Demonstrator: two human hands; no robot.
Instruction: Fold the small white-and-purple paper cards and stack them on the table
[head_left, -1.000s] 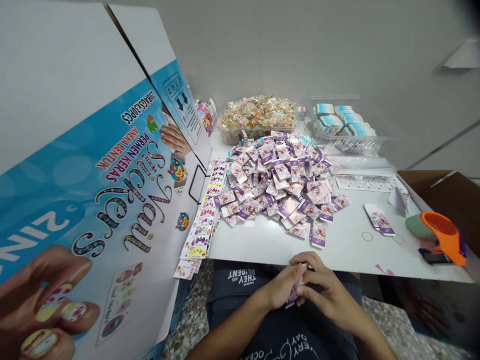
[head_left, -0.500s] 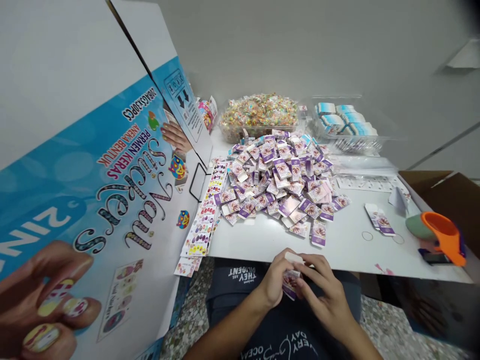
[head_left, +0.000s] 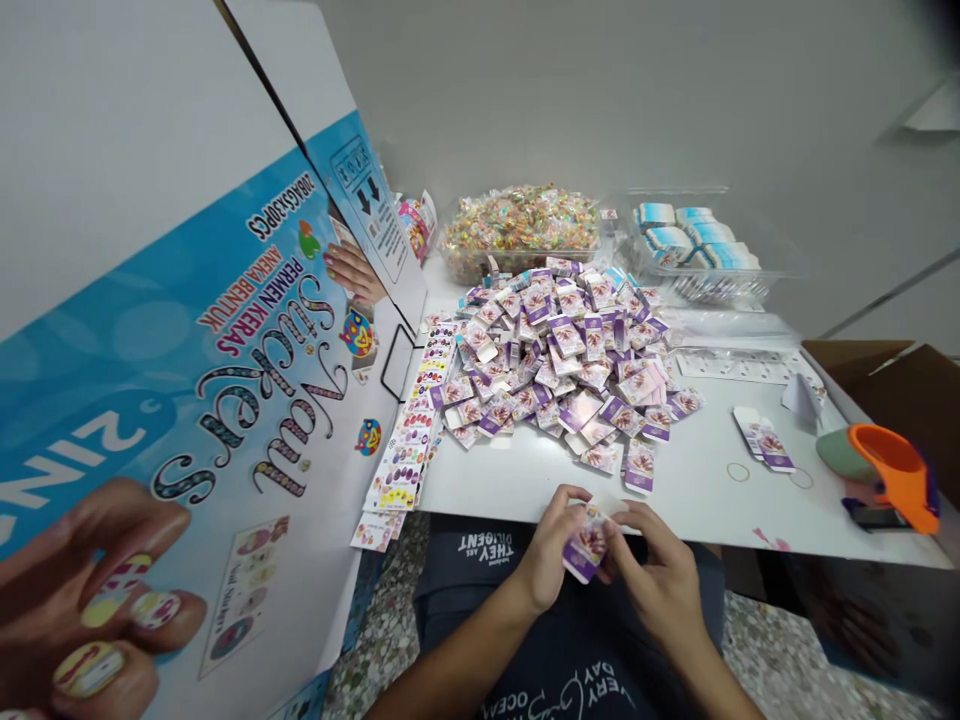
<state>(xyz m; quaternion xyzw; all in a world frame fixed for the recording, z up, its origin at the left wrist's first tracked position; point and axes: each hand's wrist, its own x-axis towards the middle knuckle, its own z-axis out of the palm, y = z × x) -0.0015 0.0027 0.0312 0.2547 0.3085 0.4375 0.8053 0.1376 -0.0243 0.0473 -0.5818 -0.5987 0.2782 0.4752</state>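
Note:
A small purple and white box point(head_left: 586, 546) is held over the lap, just off the table's front edge. My left hand point(head_left: 551, 550) grips its left side, fingers curled round it. On the other side, my right hand point(head_left: 654, 558) pinches its right edge with thumb and fingers. The printed face with a flower-like picture points up. Beyond the hands a big pile of similar small boxes point(head_left: 566, 340) covers the middle of the white table point(head_left: 480, 480). Sticker sheets point(head_left: 409, 450) lie in a stack left of the pile.
Behind the pile stand a tub of wrapped candies point(head_left: 521, 225) and a clear tray of blue-white packs point(head_left: 697, 240). A large printed carton point(head_left: 247, 330) rises at left. Flat boxes point(head_left: 763, 440), an orange tape dispenser point(head_left: 896, 470) and a brown carton point(head_left: 915, 390) are at right.
The held box has turned so that its printed face shows more, and the white flap above it is less visible. Both hands have shifted slightly around it.

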